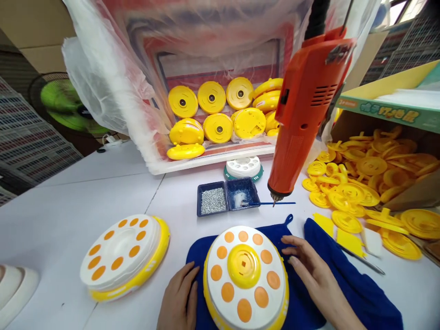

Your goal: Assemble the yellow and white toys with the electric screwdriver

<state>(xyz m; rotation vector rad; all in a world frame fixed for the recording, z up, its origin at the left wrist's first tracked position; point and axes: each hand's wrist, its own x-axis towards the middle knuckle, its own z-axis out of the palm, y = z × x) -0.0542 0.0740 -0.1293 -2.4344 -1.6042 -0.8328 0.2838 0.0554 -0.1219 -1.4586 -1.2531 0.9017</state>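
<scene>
A round white and yellow toy base [245, 302] with orange discs around a raised yellow centre lies on a dark blue cloth [197, 250]. My left hand [180, 295] rests at the cloth's left side, fingers stretched out and a little apart from the base. On the other side, my right hand [311, 275] hovers near the base's right rim, fingers apart and slightly bent, holding nothing. Above the cloth an orange electric screwdriver [297, 114] hangs with its bit pointing down. A second toy base [123, 252], without the raised yellow centre, sits to the left.
Small screws [213, 200] fill one half of a dark blue box; white grease and a thin blue stick [277, 203] are in the other. Behind stands a plastic-lined crate [213, 158] with several yellow round parts. Loose yellow pieces [350, 195] spill from a carton at right. Tweezers [364, 261] lie nearby.
</scene>
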